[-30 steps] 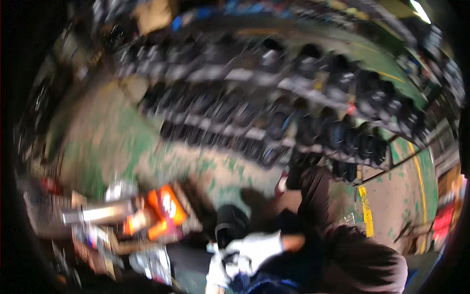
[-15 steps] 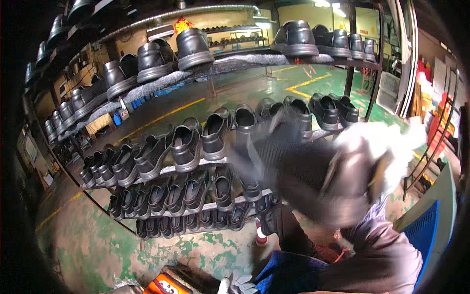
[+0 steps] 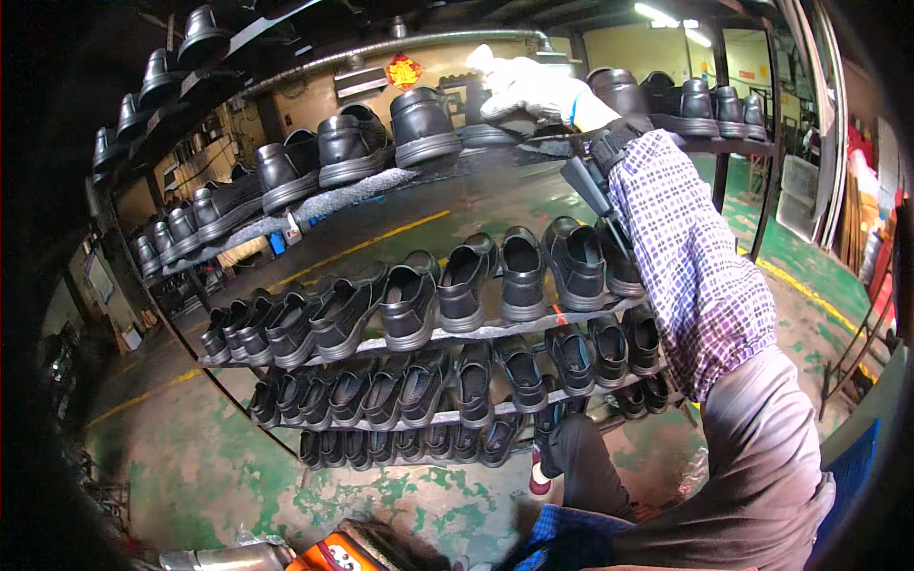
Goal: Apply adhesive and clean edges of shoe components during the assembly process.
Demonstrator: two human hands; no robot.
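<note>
One gloved right hand raised high, arm outstretched, fingers closed on black shoe atop rack

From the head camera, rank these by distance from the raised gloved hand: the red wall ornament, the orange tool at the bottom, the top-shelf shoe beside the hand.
1. Top-shelf shoe, just left of the gloved hand.
2. Red ornament, on the wall further left.
3. Orange tool, at the bottom edge.

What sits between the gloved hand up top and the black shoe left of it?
Nothing: in the head view, bare shelf separates the gloved hand from the black shoe.
</note>
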